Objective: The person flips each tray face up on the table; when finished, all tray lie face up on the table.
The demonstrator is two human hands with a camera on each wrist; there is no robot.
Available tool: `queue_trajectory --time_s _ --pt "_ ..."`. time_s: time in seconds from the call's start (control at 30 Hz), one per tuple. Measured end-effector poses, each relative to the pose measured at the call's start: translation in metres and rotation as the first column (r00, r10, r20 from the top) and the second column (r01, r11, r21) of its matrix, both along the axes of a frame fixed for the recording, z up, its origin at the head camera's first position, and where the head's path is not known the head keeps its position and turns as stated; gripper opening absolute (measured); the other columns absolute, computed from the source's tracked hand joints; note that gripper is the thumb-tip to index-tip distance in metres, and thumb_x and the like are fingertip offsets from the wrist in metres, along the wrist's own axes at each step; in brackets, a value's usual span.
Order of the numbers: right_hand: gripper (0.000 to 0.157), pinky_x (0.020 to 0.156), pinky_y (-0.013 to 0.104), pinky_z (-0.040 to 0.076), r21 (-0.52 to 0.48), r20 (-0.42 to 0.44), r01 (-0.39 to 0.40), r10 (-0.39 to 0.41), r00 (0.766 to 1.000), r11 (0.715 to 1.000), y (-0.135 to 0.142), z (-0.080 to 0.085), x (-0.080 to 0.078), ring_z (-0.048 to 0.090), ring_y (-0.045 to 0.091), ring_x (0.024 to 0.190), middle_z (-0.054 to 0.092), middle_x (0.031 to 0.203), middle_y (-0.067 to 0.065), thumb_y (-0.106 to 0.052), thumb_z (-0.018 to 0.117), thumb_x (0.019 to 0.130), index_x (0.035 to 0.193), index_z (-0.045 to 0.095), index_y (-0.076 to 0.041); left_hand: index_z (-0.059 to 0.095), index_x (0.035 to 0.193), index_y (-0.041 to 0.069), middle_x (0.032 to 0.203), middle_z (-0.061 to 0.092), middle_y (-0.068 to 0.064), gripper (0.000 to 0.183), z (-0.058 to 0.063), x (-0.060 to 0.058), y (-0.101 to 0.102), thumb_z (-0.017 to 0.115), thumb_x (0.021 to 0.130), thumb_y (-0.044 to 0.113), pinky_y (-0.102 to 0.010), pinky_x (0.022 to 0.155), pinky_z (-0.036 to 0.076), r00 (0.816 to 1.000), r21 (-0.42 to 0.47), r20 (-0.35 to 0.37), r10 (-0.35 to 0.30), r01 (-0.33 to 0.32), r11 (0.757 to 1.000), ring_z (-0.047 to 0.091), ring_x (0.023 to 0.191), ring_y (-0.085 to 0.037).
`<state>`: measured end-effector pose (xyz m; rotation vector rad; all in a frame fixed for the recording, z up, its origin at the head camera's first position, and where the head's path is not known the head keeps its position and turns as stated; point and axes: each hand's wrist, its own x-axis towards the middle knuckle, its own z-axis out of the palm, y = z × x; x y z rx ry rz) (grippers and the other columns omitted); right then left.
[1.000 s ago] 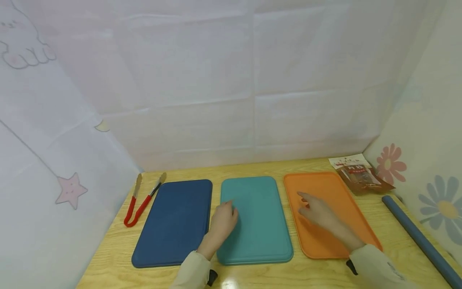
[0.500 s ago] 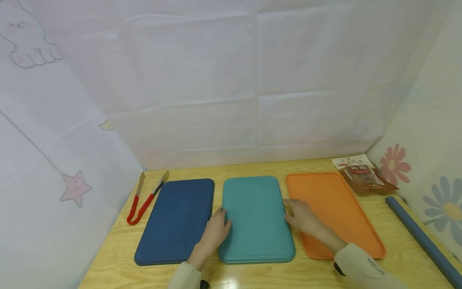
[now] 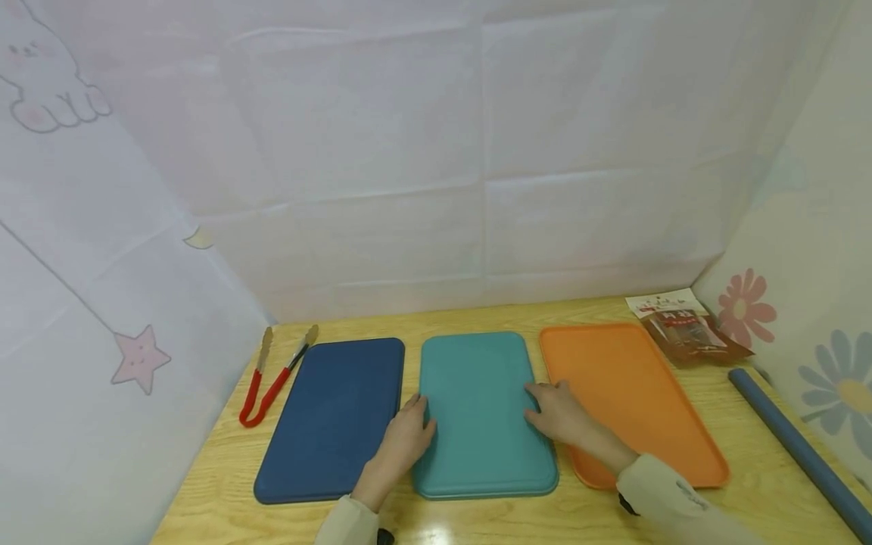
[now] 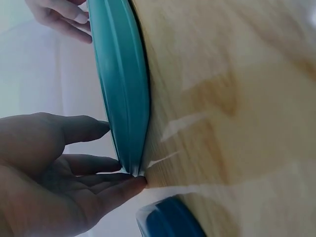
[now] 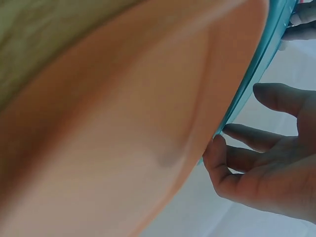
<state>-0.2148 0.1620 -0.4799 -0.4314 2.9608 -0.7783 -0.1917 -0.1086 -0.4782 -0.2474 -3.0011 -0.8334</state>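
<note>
A teal tray (image 3: 480,424) lies between a dark blue tray (image 3: 334,416) and an orange tray (image 3: 627,386). My left hand (image 3: 403,440) holds the teal tray's left edge; in the left wrist view its thumb meets the upper rim and its fingers sit at the side of the teal tray (image 4: 121,84). At the opposite edge is my right hand (image 3: 560,415), reaching across the orange tray's left rim. The right wrist view shows its fingertips (image 5: 232,129) right at the teal edge, with the thumb held a little off.
Red-handled tongs (image 3: 262,390) lie spread at the left. A brown snack packet (image 3: 688,333) sits at the back right, and a grey-blue rod (image 3: 793,450) runs along the right side of the wooden table (image 3: 218,477). Printed cloth hangs behind and at both sides.
My left hand has drawn back from over the teal tray to its left edge. My right hand has moved left from above the orange tray to the teal tray's right edge.
</note>
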Motion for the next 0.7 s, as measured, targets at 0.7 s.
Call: queue_trajectory --time_s 0.7 --pt "0.063 0.091 0.055 0.046 -0.297 0.283 0.191 -0.104 0.953 0.935 -0.0060 0.0047 -0.0029 0.044 0.045 0.125 0.041 0.141 0.031 -0.029 0.064 0.089 0.143 0.044 -0.004 0.062 0.121 -0.010 0.130 0.049 -0.037 0.036 -0.0024 -0.0062 -0.0043 0.067 0.088 0.004 -0.056 0.088 0.048 0.998 0.048 -0.025 -0.051 0.052 0.997 0.055 0.115 -0.047"
